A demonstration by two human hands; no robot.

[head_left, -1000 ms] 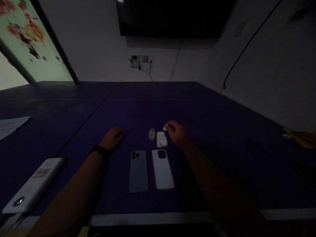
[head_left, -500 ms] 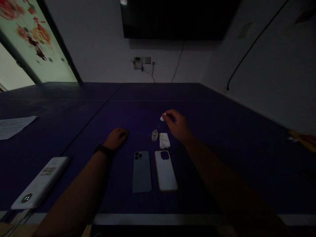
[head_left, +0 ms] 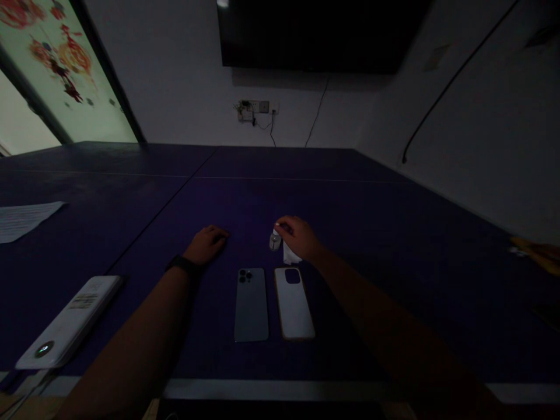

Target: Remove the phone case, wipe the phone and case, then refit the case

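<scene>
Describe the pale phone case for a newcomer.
On the dark blue table, two items lie side by side below the person's right hand. The phone case is the right one: pale, gold-edged, with a dark camera cutout, unlike the grey-blue phone.

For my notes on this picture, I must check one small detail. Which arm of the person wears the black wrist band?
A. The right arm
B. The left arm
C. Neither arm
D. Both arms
B. The black band sits just behind the left hand, and the right arm shows no band.
</scene>
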